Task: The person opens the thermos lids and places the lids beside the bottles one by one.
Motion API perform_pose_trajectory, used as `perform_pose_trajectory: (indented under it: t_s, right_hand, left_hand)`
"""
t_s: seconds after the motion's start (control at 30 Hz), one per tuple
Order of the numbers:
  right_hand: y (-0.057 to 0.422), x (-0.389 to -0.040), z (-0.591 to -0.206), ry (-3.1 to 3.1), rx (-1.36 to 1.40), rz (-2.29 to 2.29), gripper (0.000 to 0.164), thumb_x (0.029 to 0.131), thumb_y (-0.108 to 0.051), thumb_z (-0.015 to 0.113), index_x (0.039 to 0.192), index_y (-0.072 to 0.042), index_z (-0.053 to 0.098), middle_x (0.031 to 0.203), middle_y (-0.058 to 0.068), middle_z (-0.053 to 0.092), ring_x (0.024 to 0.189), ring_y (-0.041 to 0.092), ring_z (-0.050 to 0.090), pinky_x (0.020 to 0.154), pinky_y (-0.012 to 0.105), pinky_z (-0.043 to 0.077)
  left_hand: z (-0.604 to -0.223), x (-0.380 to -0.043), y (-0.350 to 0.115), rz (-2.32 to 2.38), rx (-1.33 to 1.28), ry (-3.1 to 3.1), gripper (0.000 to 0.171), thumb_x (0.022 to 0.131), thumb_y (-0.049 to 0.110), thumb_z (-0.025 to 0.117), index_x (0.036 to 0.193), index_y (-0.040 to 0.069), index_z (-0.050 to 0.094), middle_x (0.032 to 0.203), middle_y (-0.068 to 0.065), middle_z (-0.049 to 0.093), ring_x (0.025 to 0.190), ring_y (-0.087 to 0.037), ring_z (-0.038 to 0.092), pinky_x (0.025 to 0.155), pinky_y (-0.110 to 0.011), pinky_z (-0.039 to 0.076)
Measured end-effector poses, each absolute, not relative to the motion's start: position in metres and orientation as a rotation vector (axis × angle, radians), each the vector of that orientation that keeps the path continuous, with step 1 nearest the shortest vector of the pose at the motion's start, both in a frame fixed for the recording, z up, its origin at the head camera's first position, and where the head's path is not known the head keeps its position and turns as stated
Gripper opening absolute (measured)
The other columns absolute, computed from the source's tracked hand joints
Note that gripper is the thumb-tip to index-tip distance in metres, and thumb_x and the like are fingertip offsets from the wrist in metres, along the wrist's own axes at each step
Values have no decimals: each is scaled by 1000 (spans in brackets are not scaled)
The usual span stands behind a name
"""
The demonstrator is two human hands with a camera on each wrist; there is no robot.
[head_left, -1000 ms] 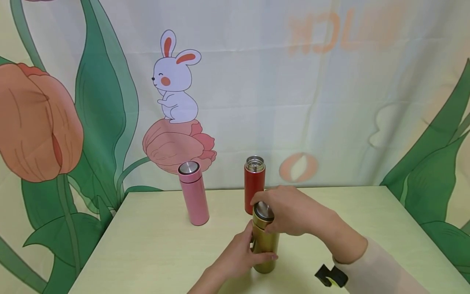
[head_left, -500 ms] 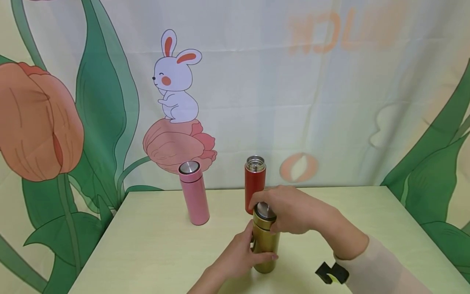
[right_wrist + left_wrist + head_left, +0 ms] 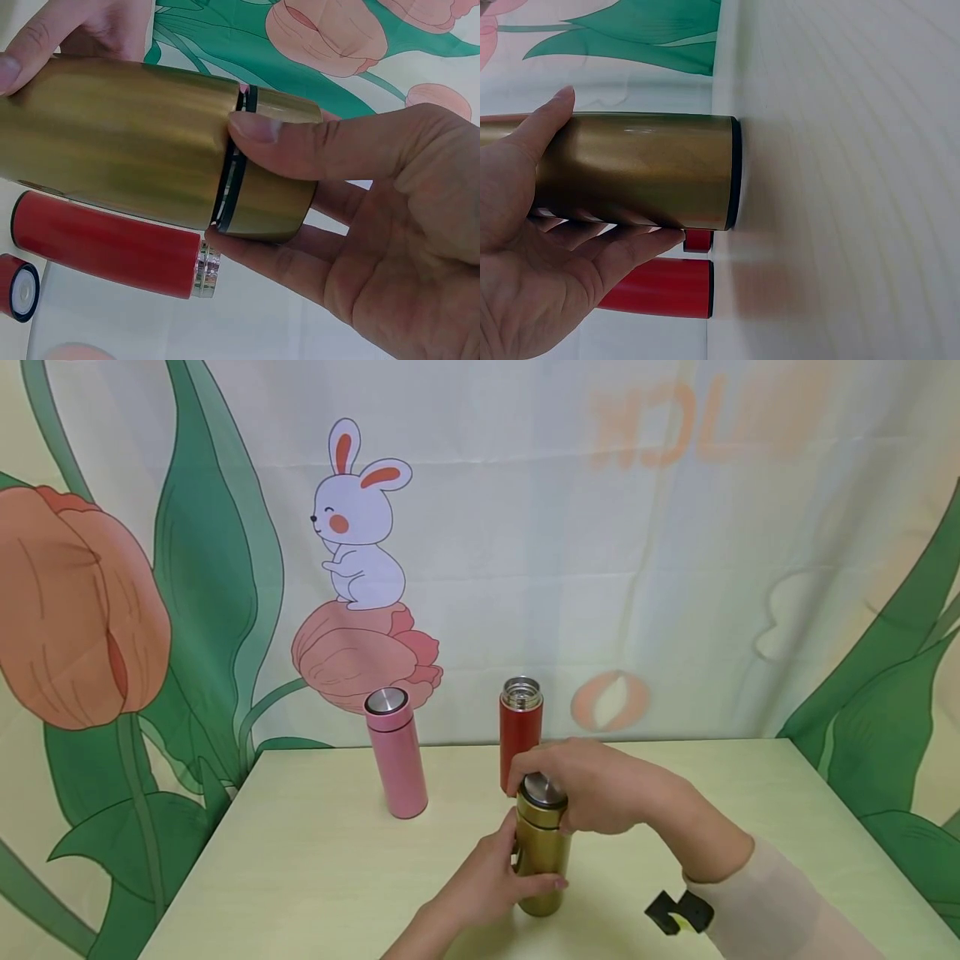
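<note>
- Left hand: grip curled round the gold bottle, upright on the tabletop.
- Right hand: grip pinching its lid.
- Behind: open red bottle, red lid nearby.
- Pink bottle to the left.

In the head view, can't see part of the red bottle behind the right hand, or some fingers of the left hand. In the right wrist view, can't see all of the red lid below the left hand (snipped by the edge).
</note>
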State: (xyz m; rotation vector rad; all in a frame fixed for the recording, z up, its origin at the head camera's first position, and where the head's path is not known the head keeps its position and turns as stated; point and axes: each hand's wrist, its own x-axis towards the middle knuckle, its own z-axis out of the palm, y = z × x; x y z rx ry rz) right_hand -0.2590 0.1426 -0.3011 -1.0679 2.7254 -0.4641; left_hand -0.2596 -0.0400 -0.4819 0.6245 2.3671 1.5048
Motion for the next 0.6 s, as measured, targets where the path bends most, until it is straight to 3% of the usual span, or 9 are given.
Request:
perform_pose_trajectory:
  t_s: [0.27,0.6]
  right_hand:
    - [146,-260,-304,2707,-1061,-512,68,70,14,84,115,-33,66,123,-12,67,115,15,64,101,43,53]
    - [150,-259,-306,2637,-1053,-607,77,77,13,80,137,-30,60,134,-9,64,124,17,62,106,45,51]
  left_hand:
    - [-482,-260,-40,1498,640,2375,74,86,52,81,144,29,41,132,9,65,121,-12,63,106,-44,50]
    - [-481,-261,-41,1501,616,2368,82,85,53,82,148,26,38,134,7,64,122,-15,62,109,-53,49]
